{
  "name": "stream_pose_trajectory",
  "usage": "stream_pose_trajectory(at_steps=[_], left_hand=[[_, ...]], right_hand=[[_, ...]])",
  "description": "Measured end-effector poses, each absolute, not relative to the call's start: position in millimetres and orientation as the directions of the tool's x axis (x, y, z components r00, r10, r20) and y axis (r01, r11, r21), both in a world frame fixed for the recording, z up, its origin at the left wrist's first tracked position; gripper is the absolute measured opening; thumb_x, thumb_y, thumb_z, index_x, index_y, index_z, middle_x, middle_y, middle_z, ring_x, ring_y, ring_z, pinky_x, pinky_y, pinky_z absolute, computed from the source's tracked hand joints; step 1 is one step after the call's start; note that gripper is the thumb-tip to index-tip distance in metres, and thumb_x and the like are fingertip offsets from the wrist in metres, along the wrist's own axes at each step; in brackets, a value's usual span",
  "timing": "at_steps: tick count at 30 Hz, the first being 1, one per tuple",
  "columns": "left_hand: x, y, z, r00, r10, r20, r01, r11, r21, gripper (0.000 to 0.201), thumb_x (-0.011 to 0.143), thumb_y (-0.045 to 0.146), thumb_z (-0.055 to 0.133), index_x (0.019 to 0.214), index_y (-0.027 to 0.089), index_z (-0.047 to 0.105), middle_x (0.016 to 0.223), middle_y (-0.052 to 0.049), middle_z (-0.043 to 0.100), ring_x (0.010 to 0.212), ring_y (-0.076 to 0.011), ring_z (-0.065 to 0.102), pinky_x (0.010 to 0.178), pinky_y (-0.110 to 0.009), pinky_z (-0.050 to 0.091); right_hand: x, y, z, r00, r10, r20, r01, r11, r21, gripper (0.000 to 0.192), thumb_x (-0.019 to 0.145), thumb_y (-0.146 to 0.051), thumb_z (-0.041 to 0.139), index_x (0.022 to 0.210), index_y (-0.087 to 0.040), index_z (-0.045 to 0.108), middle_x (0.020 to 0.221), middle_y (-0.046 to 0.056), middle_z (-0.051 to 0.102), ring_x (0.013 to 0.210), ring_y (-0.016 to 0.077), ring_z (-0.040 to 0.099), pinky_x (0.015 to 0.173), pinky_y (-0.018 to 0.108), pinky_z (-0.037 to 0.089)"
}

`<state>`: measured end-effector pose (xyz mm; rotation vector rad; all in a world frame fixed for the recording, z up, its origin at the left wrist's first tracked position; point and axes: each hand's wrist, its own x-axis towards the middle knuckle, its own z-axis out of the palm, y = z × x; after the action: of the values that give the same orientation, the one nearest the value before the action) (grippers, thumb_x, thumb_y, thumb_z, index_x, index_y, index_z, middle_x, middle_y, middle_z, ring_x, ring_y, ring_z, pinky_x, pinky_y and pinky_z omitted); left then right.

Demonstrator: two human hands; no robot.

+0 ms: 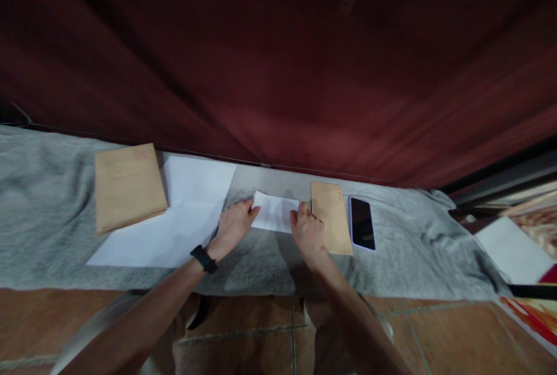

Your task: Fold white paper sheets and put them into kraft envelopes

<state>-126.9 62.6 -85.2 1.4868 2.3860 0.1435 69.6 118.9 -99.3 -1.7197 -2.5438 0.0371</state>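
A small white sheet of paper (274, 213), folded into a strip with a crease showing, lies on the grey cloth between my hands. My left hand (235, 223) pinches its left end with thumb and finger; a dark band circles that wrist. At the paper's right end is my right hand (308, 230), its thumb and curled fingers gripping the edge. Just right of that hand, partly beneath it, rests a single brown envelope (334, 218). Beside the envelope lies a phone (362, 224) with a dark screen and a pale purple case.
Large white paper sheets (191, 212) spread to the left, with a stack of brown envelopes (128, 186) overlapping them. Grey cloth (413, 241) covers the long narrow surface. A dark red upright panel (278, 73) stands along its back edge. Tiled floor (243, 328) shows below.
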Motion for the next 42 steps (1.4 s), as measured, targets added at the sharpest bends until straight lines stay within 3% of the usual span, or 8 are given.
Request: stream_pose_trajectory(at_steps=[4,7,10,23,26,30,33,42], left_hand=[[-127.1,63.8,-87.4,-0.398,0.893,-0.211,0.86,0.443,0.253,0.037,0.103,0.044,0.043,0.111,0.02,0.07,0.102,-0.012,0.077,0.098,-0.0287,0.073,0.08,-0.034,0.051],[-127.8,64.7,-89.9,-0.39,0.897,-0.208,0.869,0.434,0.239,0.036,0.103,0.043,0.043,0.11,0.02,0.07,0.103,-0.012,0.078,0.1,-0.0288,0.073,0.081,-0.035,0.052],[-128.8,65.6,-93.3,-0.389,0.9,-0.197,0.873,0.428,0.233,0.036,0.103,0.043,0.043,0.111,0.021,0.07,0.104,-0.011,0.078,0.102,-0.0278,0.073,0.083,-0.034,0.052],[-123.7,60.4,-93.0,-0.433,0.891,-0.139,0.865,0.454,0.215,0.037,0.104,0.044,0.043,0.125,0.018,0.06,0.1,-0.013,0.076,0.096,-0.0298,0.073,0.083,-0.037,0.052],[-117.8,56.5,-93.7,-0.37,0.928,0.05,0.91,0.351,0.219,0.037,0.105,0.035,0.039,0.128,0.013,0.058,0.114,-0.018,0.072,0.11,-0.0316,0.069,0.094,-0.041,0.05],[-104.2,53.1,-106.9,-0.117,0.965,0.233,0.973,0.064,0.223,0.045,0.106,0.031,0.035,0.143,0.013,0.052,0.149,-0.018,0.056,0.142,-0.0304,0.049,0.118,-0.047,0.037],[-95.4,50.7,-122.1,0.015,0.972,0.233,0.973,-0.068,0.221,0.052,0.107,0.036,0.035,0.154,0.015,0.043,0.164,-0.014,0.042,0.154,-0.0277,0.033,0.127,-0.049,0.024],[-97.7,47.7,-141.6,0.006,0.978,0.208,0.986,-0.041,0.163,0.054,0.107,0.041,0.037,0.155,0.017,0.046,0.164,-0.013,0.041,0.156,-0.0277,0.031,0.128,-0.05,0.021]], right_hand=[[63.8,115.8,-103.6,-0.551,0.821,0.152,0.805,0.57,-0.165,0.035,0.107,-0.028,0.041,0.13,-0.014,0.063,0.132,0.017,0.069,0.123,0.0279,0.063,0.104,0.041,0.048],[59.8,109.2,-119.9,-0.616,0.76,0.207,0.73,0.65,-0.211,0.045,0.107,-0.03,0.043,0.146,-0.011,0.053,0.154,0.017,0.053,0.144,0.0266,0.046,0.116,0.042,0.04],[58.5,102.0,-137.7,-0.625,0.749,0.22,0.728,0.661,-0.183,0.053,0.107,-0.032,0.044,0.155,-0.009,0.044,0.163,0.018,0.041,0.152,0.026,0.037,0.122,0.044,0.033],[60.5,96.4,-150.7,-0.603,0.749,0.274,0.751,0.649,-0.12,0.059,0.109,-0.039,0.041,0.16,-0.009,0.036,0.166,0.021,0.033,0.155,0.0301,0.031,0.123,0.049,0.03],[59.2,95.6,-151.2,-0.591,0.76,0.27,0.761,0.636,-0.124,0.059,0.108,-0.039,0.041,0.16,-0.01,0.036,0.166,0.021,0.032,0.155,0.0306,0.031,0.123,0.051,0.03],[58.5,94.8,-151.4,-0.585,0.764,0.273,0.769,0.629,-0.114,0.057,0.109,-0.035,0.04,0.16,-0.01,0.037,0.168,0.02,0.031,0.156,0.0293,0.028,0.125,0.049,0.028],[60.3,95.8,-152.4,-0.601,0.753,0.269,0.762,0.641,-0.093,0.055,0.107,-0.027,0.04,0.16,-0.01,0.036,0.168,0.019,0.031,0.157,0.0289,0.026,0.125,0.048,0.027],[67.6,101.3,-159.7,-0.6,0.73,0.326,0.755,0.652,-0.069,0.054,0.108,-0.026,0.039,0.158,-0.007,0.039,0.166,0.022,0.033,0.156,0.031,0.028,0.123,0.051,0.031]])
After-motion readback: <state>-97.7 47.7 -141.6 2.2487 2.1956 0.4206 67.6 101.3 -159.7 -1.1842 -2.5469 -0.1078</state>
